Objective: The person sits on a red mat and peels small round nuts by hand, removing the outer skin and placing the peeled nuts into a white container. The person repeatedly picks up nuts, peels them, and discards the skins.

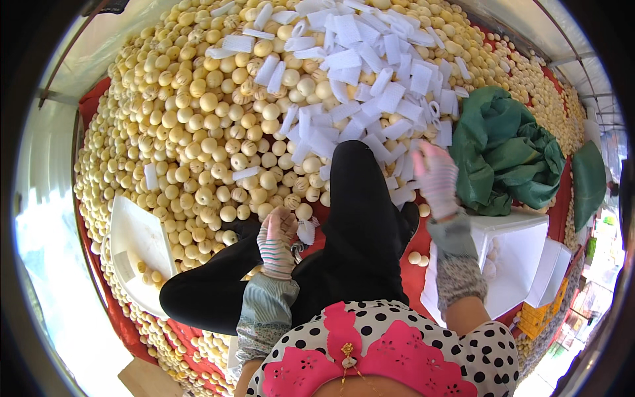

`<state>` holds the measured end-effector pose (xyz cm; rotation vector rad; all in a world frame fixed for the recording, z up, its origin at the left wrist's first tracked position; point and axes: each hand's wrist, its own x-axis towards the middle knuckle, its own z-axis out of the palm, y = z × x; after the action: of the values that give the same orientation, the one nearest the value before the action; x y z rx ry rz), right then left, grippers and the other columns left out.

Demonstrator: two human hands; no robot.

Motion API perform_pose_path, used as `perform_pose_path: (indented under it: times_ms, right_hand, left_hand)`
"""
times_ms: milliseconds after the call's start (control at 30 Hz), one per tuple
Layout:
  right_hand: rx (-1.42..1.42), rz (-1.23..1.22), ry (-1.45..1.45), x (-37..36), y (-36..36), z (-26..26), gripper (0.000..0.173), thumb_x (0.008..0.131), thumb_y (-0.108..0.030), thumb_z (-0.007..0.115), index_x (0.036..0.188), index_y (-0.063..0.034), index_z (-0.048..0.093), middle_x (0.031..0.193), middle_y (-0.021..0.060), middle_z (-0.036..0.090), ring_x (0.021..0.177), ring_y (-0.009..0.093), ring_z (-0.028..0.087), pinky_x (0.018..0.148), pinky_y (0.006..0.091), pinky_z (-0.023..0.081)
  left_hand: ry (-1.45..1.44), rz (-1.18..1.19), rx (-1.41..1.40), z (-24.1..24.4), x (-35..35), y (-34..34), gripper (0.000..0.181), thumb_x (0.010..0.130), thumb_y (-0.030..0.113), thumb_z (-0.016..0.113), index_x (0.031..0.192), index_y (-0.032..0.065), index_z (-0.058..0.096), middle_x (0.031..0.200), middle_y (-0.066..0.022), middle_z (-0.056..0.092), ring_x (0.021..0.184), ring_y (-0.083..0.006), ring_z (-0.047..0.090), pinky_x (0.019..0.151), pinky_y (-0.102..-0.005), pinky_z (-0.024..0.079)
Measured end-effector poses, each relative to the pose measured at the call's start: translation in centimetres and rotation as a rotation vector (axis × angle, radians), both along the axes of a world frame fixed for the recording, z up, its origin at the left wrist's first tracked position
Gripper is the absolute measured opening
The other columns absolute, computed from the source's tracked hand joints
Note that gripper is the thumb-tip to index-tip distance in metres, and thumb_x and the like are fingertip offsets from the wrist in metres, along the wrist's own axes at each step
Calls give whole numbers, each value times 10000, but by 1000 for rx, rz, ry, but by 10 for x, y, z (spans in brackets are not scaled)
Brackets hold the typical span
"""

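Note:
My left hand (277,243), in a striped fingerless glove, is above my bent left leg with its fingers curled. Whether it holds anything is hidden. Just right of its fingers are a pale round fruit (303,212) and a crumpled white foam net sleeve (307,231). My right hand (436,177), gloved the same way and blurred, is right of my raised knee. Its fingers point at the lower right edge of a heap of white foam net sleeves (347,64); I cannot tell whether they grip one. Yellow fruits with dark streaks, apparently pepino melons (208,101), spread out before me.
A crumpled green sack (506,149) lies at right, above a white foam box (511,263) with netted fruits inside. A white basin (141,243) at left holds several fruits. Red cloth (415,285) shows underneath. An orange crate (540,312) stands farther right.

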<state>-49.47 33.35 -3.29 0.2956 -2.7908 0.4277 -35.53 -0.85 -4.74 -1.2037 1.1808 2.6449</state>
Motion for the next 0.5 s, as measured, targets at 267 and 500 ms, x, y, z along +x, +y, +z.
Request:
perform_pose_path:
  times_ms: [267,500]
  right_hand:
    - [310,27,-906,-105,-224,-98,516,856,-348,597,1275,-66,493,892,156,669,868,305,633,873,450,464]
    - [-522,405,-934,-21,-228,-9,430,920,-122,540,1322,-19,424,892,109,636,760,219,605,730,319,505]
  left_hand:
    - [4,40,15,26,36,-5,269,936,276,573,1084,55,607,999,-70,661,909,-180,637,806,-319,516]
    - [49,122,-77,2,29,-33,256,867,163,596,1103,72,558,984,-83,614,912,-201,623,845,-357,500]
